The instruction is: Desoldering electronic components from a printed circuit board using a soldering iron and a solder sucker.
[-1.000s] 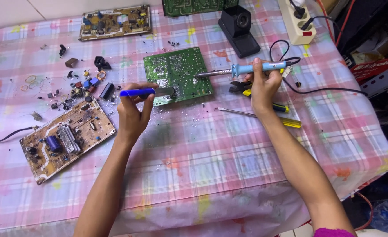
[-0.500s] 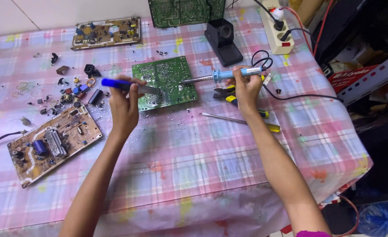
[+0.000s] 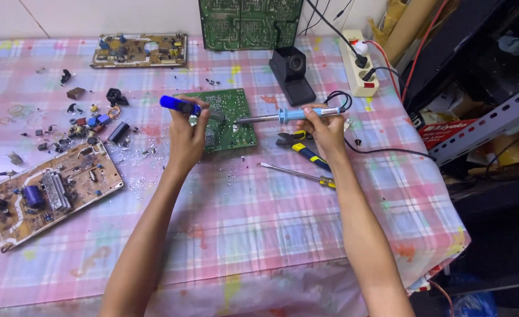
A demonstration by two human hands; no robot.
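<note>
The left hand (image 3: pixel 186 138) is closed around a blue pump (image 3: pixel 182 105), a slim tool with a bright blue barrel pointing left and a grey nose aimed right and down at the green board (image 3: pixel 231 120). The grip here is pressed together on the barrel, thumb on top. The right hand (image 3: pixel 325 130) pinches an iron (image 3: pixel 286 115) by its light blue handle; the metal shaft runs left from the hand and its tip meets the green board near the pump's nose. The two tool ends sit just beside each other over the board's upper middle. The green board lies flat on the surface (image 3: pixel 259 223), which is covered by a pink and blue checked cloth, and shows its solder side, dotted with small silver points; the left hand hides part of its left edge. A black cord (image 3: pixel 383 151) leaves the iron and trails right across the cloth. Just below the right hand lie pliers (image 3: pixel 297 145) with blue and yellow handles and a screwdriver (image 3: pixel 297 174). A black stand (image 3: pixel 292 73) sits beyond the board, and a white power strip (image 3: pixel 358 63) is near the right edge. To the left, a brown board (image 3: pixel 51 191) with a blue capacitor lies tilted, with loose parts (image 3: pixel 89 126) scattered above it. A second brown board (image 3: pixel 139 50) lies at the far edge, and a large green board (image 3: pixel 250 22) leans against the wall.
</note>
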